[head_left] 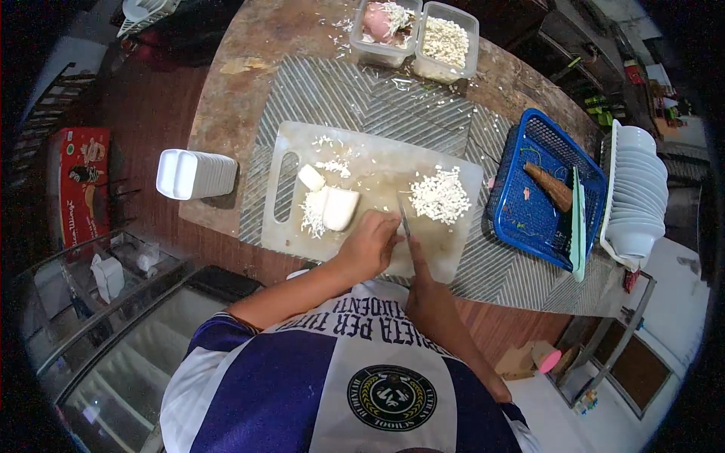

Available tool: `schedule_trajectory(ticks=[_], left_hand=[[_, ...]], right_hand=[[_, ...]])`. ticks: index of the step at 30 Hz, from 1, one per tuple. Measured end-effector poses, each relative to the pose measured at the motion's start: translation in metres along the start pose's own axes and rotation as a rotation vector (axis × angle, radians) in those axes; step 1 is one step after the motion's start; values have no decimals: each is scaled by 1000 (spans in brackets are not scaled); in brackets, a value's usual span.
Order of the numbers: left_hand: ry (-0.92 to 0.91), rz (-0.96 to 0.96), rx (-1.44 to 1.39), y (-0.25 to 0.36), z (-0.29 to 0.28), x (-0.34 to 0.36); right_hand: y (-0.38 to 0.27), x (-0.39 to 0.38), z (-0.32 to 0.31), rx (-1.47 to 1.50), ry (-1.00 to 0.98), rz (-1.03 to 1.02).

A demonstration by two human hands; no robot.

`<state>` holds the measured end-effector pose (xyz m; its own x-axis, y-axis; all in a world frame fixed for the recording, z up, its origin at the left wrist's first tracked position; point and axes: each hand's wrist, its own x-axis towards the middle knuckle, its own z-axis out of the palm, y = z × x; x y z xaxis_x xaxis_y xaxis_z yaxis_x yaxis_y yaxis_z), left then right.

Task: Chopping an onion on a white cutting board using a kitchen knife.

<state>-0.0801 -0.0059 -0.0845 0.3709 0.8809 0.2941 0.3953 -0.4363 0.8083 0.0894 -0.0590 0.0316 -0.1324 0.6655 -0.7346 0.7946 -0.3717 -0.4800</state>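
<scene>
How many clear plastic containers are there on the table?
2: the left container holds something pink under white shreds; the right container holds small white pieces. Both stand beyond the cutting board.

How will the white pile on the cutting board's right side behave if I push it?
The pile would probably spread rather than slide whole, being loose small bits. Stray crumbs around its edges suggest some may scatter.
</scene>
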Motion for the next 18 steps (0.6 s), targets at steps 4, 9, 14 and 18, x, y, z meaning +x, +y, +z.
schedule_trajectory(ticks=[4, 9, 14, 18], left_hand=[[-61, -70, -3, 3, -4, 2], [-79, -168, -39, -2, -2, 2], [-29, -110, 5, -8, 4, 2], [0, -68, -14, -7, 2, 4]], right_hand=[[-4, 2, -3, 44, 5, -29], [-11, 11, -7, 54, -11, 23], [-5, 21, -1, 73, 23, -25], [-7, 29, -2, 119, 29, -56]])
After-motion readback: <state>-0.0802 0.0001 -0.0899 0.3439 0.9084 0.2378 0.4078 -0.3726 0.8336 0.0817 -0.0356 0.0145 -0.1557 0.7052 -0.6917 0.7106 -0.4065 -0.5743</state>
